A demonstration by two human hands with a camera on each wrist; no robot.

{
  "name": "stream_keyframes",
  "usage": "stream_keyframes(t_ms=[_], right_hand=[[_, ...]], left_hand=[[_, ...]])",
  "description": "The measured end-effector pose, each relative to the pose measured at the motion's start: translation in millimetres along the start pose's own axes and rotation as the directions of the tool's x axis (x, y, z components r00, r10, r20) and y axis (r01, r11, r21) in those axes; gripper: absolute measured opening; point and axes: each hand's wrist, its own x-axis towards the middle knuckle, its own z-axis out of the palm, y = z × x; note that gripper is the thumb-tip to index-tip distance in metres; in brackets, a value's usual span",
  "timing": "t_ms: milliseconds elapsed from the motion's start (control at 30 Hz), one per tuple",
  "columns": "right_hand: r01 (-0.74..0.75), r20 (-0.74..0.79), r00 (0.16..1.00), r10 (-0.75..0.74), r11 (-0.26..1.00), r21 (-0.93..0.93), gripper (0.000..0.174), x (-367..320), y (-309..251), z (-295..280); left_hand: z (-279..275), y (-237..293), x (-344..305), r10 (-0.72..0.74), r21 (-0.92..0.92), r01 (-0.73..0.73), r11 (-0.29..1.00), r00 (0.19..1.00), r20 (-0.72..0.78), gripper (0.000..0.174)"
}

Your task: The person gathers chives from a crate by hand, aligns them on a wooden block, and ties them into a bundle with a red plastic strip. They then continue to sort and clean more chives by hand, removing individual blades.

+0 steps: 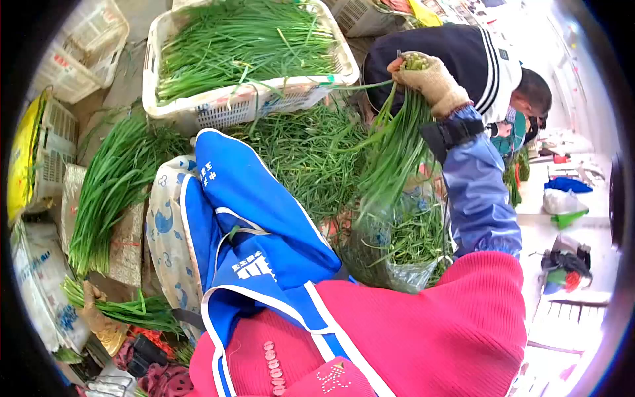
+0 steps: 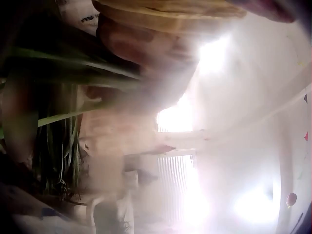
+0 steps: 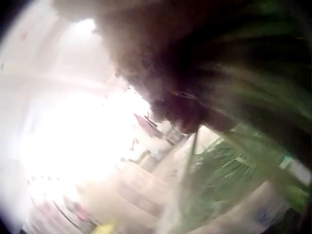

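Note:
My gloved right hand (image 1: 433,83) is raised at the upper right of the head view, gripping a bunch of long green stalks (image 1: 403,142) near their cut ends; the leaves hang down. At the lower left, my left hand (image 1: 102,321) in a yellowish glove holds a smaller green bunch (image 1: 142,311). The left wrist view shows that hand's fingers (image 2: 141,46) against blurred leaves (image 2: 63,63). In the right wrist view the glove (image 3: 141,63) is dark and blurred beside the stalks (image 3: 258,92).
A white crate (image 1: 248,99) of green stalks stands at the top. Loose leaves (image 1: 311,159) lie below it, beside a clear plastic bag (image 1: 397,264). A large bunch (image 1: 112,185) rests at the left near other crates (image 1: 86,53). A person (image 1: 450,66) bends over at the upper right.

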Motion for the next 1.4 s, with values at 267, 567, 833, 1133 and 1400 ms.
stream_keyframes(t_ms=[267, 567, 833, 1133, 1400], right_hand=[[0.200, 0.078, 0.979, -0.191, 0.971, -0.129, 0.021, 50, -41, 9], [0.444, 0.523, 0.784, -0.336, 0.891, -0.093, 0.015, 96, -175, 150], [0.714, 0.634, 0.481, -0.606, 0.690, 0.118, 0.024, 84, -209, 268], [0.810, 0.934, 0.353, -0.051, 0.515, -0.279, 0.041, 45, -196, 257], [0.816, 0.557, 0.516, -0.650, 0.177, -0.550, 0.029, 138, -189, 233]], left_hand=[[-15, 14, -11, 0.070, 0.053, -0.068, 0.996, 0.997, -0.042, 0.014], [150, 147, -46, 0.081, 0.056, -0.112, 0.992, 0.914, 0.398, 0.039], [276, 181, -37, 0.326, -0.218, -0.243, 0.945, 0.709, 0.625, 0.042], [195, 198, -16, 0.153, 0.198, -0.362, 0.911, 0.743, 0.652, 0.024], [64, 96, -16, 0.024, 0.854, -0.381, 0.355, 0.917, 0.399, 0.042]])
